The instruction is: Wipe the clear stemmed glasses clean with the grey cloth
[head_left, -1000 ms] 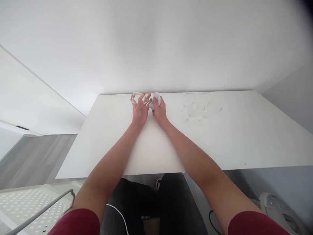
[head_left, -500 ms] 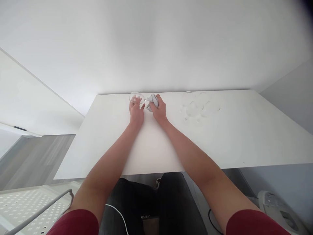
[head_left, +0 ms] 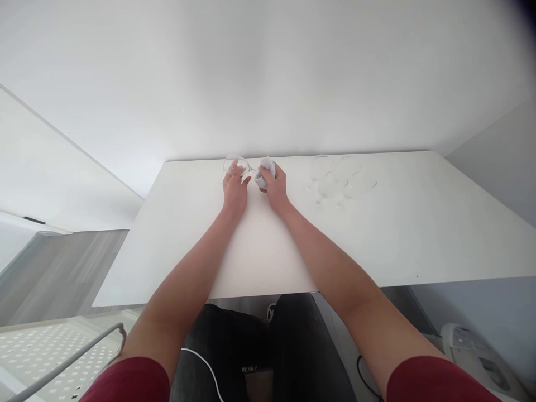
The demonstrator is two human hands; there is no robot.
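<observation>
Near the back edge of the white table, my left hand (head_left: 235,192) holds a clear stemmed glass (head_left: 242,160) lying sideways. Its bowl is at the fingers and its stem points right. My right hand (head_left: 277,187) is closed around a crumpled light grey cloth (head_left: 267,166) at the stem end. The foot of the glass is hidden by the cloth and fingers, so I cannot tell whether the cloth touches it.
Several clear glasses (head_left: 333,181) are grouped on the white table (head_left: 419,223) to the right, faint against its surface. A white wall (head_left: 268,78) rises behind. Below the front edge are my legs, a white cable (head_left: 205,363) and a pale appliance (head_left: 471,352).
My right hand has shifted slightly right with the cloth, which is folded differently now. My left hand and the glass have moved only a little.
</observation>
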